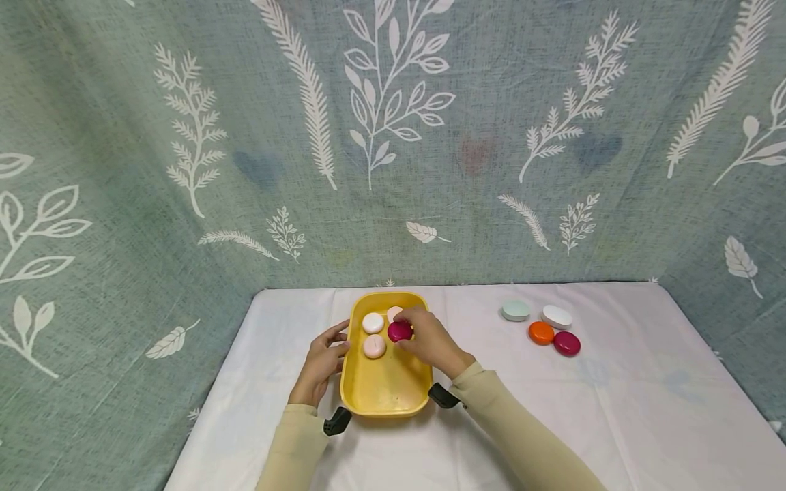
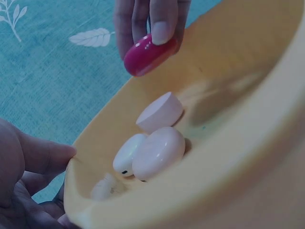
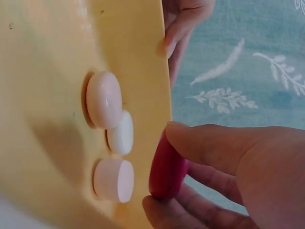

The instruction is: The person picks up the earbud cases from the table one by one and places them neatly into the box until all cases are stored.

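A dark red soap bar [image 1: 400, 331] is pinched between the thumb and fingers of my right hand [image 1: 428, 341]. It hangs above the yellow tray [image 1: 387, 389], clear of the tray floor in the left wrist view. My left hand [image 1: 322, 361] holds the tray's left side, fingertips at the rim. Inside the tray lie a white round soap [image 1: 373, 322], a pale pink oval soap [image 1: 374, 346] and a pale pink flat-ended piece [image 3: 114, 180]. That last piece is partly covered by my right hand in the head view.
Right of the tray, on the white cloth [image 1: 479, 382], lie a mint oval soap [image 1: 515, 311], a white one [image 1: 557, 316], an orange one [image 1: 541, 333] and another dark red one [image 1: 567, 344]. A leaf-patterned curtain [image 1: 393, 204] hangs behind and along both sides.
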`<action>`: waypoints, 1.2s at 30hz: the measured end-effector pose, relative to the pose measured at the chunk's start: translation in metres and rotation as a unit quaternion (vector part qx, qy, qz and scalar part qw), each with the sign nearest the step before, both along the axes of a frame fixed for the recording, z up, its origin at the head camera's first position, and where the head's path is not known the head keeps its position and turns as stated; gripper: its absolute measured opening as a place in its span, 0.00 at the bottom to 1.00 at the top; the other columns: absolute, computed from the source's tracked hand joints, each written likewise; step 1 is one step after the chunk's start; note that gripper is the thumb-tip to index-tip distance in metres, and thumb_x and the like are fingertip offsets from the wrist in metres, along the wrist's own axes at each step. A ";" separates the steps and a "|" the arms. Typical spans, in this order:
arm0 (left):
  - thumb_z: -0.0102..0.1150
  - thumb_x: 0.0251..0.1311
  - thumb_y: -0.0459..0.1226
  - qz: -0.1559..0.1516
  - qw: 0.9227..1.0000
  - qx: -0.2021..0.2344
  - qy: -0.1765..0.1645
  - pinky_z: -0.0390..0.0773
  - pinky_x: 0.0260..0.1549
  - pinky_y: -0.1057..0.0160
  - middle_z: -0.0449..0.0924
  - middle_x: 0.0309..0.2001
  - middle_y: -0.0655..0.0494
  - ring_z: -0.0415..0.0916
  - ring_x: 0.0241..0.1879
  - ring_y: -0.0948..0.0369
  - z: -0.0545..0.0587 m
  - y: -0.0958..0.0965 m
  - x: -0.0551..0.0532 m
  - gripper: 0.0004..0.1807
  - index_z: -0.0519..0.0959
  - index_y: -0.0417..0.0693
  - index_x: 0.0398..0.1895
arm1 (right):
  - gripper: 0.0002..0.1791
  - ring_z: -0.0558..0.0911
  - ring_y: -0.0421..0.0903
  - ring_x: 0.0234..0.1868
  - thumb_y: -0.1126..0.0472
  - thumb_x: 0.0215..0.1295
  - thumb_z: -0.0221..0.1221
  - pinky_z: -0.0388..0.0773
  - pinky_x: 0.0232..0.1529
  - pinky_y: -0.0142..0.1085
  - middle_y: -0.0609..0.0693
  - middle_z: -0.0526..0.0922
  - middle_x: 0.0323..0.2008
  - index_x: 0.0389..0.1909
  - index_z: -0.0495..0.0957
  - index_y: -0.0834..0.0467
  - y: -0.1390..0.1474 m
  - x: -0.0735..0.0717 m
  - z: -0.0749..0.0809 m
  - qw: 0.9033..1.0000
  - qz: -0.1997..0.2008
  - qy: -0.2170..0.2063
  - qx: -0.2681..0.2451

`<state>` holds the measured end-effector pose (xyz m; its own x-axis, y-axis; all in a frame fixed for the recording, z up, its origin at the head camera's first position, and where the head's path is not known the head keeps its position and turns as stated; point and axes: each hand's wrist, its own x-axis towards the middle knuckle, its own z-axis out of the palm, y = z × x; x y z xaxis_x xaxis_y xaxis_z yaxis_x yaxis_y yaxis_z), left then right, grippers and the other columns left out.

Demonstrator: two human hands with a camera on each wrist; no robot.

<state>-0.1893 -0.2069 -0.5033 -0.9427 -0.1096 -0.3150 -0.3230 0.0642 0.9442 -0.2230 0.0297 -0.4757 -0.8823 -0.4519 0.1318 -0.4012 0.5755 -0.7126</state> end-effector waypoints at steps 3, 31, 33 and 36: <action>0.52 0.77 0.28 0.004 1.000 -0.003 -0.002 0.79 0.28 0.66 0.69 0.57 0.44 0.75 0.32 0.60 0.000 0.000 0.000 0.27 0.72 0.48 0.77 | 0.21 0.82 0.54 0.49 0.73 0.58 0.74 0.83 0.52 0.46 0.62 0.83 0.51 0.53 0.83 0.69 -0.003 -0.001 -0.001 1.000 0.008 0.001 0.004; 0.51 0.77 0.28 0.003 1.000 0.008 -0.006 0.80 0.29 0.66 0.69 0.58 0.43 0.77 0.33 0.59 -0.003 -0.001 -0.001 0.28 0.71 0.49 0.78 | 0.20 0.82 0.54 0.46 0.73 0.58 0.74 0.83 0.54 0.48 0.62 0.85 0.46 0.52 0.84 0.69 -0.016 -0.012 -0.005 0.998 0.006 -0.048 0.045; 0.51 0.77 0.28 0.005 1.000 0.011 -0.007 0.81 0.30 0.66 0.70 0.59 0.42 0.79 0.34 0.59 -0.003 -0.001 -0.002 0.28 0.71 0.50 0.78 | 0.20 0.83 0.56 0.49 0.73 0.60 0.73 0.83 0.55 0.49 0.63 0.85 0.49 0.53 0.83 0.69 -0.015 -0.012 -0.004 0.998 0.004 -0.058 0.039; 0.50 0.77 0.28 0.003 1.000 0.009 -0.004 0.81 0.31 0.66 0.70 0.59 0.41 0.79 0.34 0.59 -0.003 -0.001 -0.003 0.28 0.70 0.48 0.78 | 0.20 0.83 0.59 0.54 0.74 0.63 0.70 0.83 0.57 0.50 0.65 0.84 0.54 0.57 0.82 0.69 -0.011 -0.010 -0.002 0.997 -0.002 -0.068 0.019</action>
